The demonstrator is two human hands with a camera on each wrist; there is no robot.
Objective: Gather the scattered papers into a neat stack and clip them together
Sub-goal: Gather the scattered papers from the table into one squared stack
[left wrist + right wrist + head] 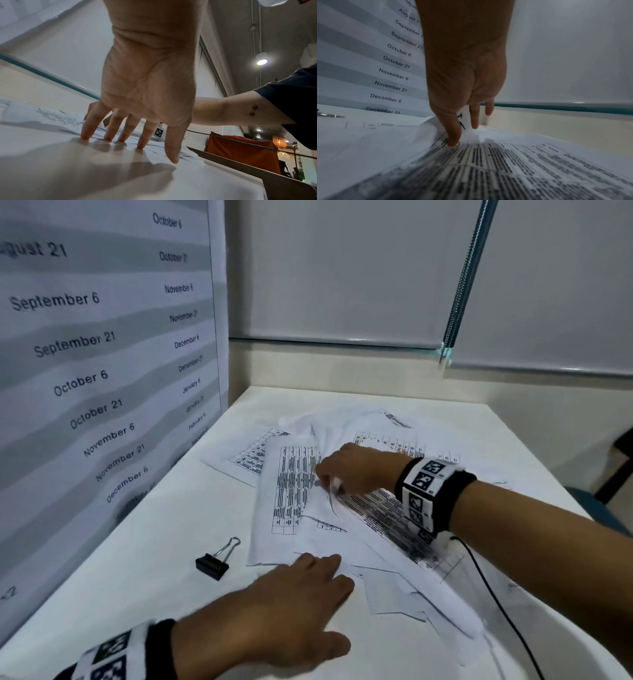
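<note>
While papers sprawl unaligned, binder clip handles point away.

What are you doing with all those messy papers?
A person is tidying printed papers scattered across a white table. The right hand pinches the lifted edge of one sheet near the middle of the pile. The left hand lies flat, fingers straight, pressing the near papers down. The black binder clip sits untouched on the table left of the pile. Nothing is stacked or clipped yet.
</note>
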